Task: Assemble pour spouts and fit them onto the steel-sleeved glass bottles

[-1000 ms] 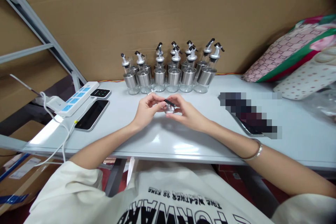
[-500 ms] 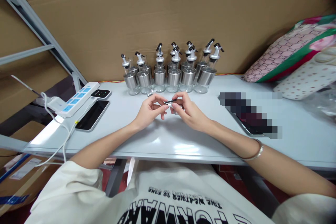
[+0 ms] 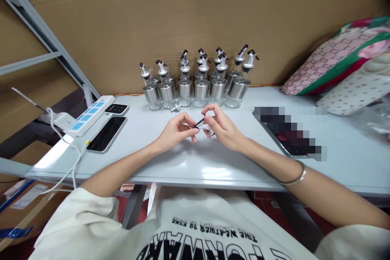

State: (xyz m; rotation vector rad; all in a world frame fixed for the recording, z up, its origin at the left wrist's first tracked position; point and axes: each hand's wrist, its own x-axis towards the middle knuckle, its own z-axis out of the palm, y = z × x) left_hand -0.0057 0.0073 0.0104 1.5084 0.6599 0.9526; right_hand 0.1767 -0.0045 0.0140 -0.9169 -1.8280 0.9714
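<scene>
Between my two hands, above the middle of the table, is a small white and black pour spout (image 3: pixel 204 127). The fingers of my left hand (image 3: pixel 176 132) pinch its tip at the left end. My right hand (image 3: pixel 224 128) grips its right side, with thumb and index finger at the raised black lever (image 3: pixel 200 122). Behind the hands stand several glass bottles with steel bands (image 3: pixel 201 88), many with silver and black spouts. A loose silver spout (image 3: pixel 176 108) lies on the table in front of them.
At the left are a white power strip (image 3: pixel 91 115), a small black-faced device (image 3: pixel 116 108) and a phone (image 3: pixel 107 134) with white cables. A partly pixelated dark flat object (image 3: pixel 283 136) lies at the right, near patterned bags (image 3: pixel 326 63). Cardboard (image 3: pixel 122 28) stands behind the table (image 3: pixel 183 166).
The black lever has swung up from the white spout body, and the spout shows more. My hands have shifted slightly apart, uncovering the loose spout behind them.
</scene>
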